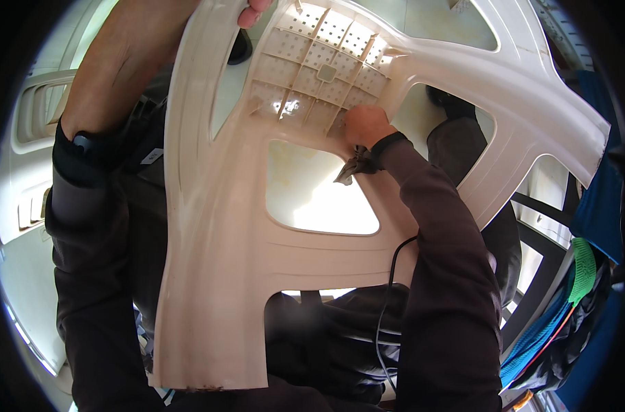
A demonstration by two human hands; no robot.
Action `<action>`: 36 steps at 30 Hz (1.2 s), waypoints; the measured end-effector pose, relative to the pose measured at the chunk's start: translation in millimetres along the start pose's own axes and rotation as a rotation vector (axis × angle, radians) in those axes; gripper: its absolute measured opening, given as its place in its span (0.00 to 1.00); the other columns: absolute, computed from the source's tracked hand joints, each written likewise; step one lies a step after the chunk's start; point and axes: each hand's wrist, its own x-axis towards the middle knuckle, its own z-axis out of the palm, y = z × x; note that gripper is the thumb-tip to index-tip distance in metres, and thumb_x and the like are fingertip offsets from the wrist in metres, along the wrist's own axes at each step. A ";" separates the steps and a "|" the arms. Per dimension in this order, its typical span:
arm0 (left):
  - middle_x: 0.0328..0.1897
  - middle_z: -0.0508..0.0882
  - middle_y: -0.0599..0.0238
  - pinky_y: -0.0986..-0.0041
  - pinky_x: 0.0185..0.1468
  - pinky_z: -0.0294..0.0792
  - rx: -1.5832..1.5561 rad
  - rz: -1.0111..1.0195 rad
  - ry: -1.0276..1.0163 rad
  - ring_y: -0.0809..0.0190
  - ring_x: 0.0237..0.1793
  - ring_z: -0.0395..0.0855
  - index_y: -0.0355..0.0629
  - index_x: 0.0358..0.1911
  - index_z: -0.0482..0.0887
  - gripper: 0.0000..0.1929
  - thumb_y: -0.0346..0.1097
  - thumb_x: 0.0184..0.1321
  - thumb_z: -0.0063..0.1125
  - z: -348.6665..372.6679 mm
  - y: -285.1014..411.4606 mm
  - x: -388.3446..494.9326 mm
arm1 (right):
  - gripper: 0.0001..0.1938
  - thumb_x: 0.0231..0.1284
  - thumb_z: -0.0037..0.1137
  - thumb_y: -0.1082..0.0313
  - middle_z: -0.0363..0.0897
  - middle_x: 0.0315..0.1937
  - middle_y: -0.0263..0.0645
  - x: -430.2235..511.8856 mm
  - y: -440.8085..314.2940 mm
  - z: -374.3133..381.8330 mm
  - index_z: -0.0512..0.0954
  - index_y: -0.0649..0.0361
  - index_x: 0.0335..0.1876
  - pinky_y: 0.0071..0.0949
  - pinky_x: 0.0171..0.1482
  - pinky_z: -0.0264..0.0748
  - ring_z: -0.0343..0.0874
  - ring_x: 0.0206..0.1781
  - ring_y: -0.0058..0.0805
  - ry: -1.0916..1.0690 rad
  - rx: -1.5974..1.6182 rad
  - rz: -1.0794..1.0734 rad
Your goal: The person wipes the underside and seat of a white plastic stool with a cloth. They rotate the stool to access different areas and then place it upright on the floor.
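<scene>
A beige plastic stool (214,247) lies tipped over my lap, its ribbed, perforated seat underside facing me. My right hand (366,126) is closed on a dark grey cloth (361,164) and presses near the edge of the ribbed underside, where a leg panel begins; part of the cloth hangs below the wrist. My left hand (251,14) is mostly hidden behind the upper left leg of the stool; only fingertips show at its edge, against the plastic. Brown dirt marks the end of the nearest leg.
Another pale plastic piece with slots (34,118) stands at the left. A black cable (382,319) hangs beside my right sleeve. To the right are a dark metal frame (536,257), blue fabric (596,206) and a green mesh item (583,268). Pale floor tiles show through the stool's openings.
</scene>
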 end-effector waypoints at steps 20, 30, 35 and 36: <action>0.52 0.76 0.60 0.70 0.46 0.73 0.253 0.229 -0.231 0.62 0.39 0.76 0.33 0.60 0.73 0.14 0.35 0.79 0.47 -36.0 -6.5 5.2 | 0.11 0.57 0.57 0.64 0.90 0.42 0.40 12.0 -22.7 12.7 0.90 0.52 0.38 0.39 0.50 0.83 0.88 0.49 0.43 -0.097 -0.132 -0.124; 0.60 0.78 0.57 0.67 0.57 0.75 0.675 0.401 -0.074 0.57 0.53 0.79 0.37 0.66 0.72 0.17 0.33 0.79 0.45 -54.3 -54.1 -0.8 | 0.13 0.58 0.54 0.62 0.88 0.42 0.46 19.3 7.3 -15.6 0.89 0.55 0.40 0.43 0.51 0.82 0.87 0.47 0.47 0.026 0.279 -0.039; 0.63 0.77 0.56 0.67 0.62 0.74 0.575 0.462 -0.079 0.55 0.58 0.78 0.39 0.68 0.71 0.18 0.34 0.79 0.46 -48.9 -62.3 8.7 | 0.15 0.58 0.52 0.61 0.89 0.44 0.46 27.1 12.2 -5.7 0.89 0.55 0.42 0.44 0.54 0.82 0.88 0.49 0.47 -0.085 0.233 -0.100; 0.64 0.77 0.56 0.66 0.62 0.74 0.554 0.474 -0.072 0.55 0.59 0.77 0.39 0.68 0.71 0.18 0.34 0.79 0.46 -46.3 -61.7 9.8 | 0.15 0.58 0.52 0.61 0.89 0.44 0.46 23.6 3.4 2.3 0.89 0.55 0.42 0.43 0.54 0.82 0.88 0.49 0.47 -0.115 0.156 -0.090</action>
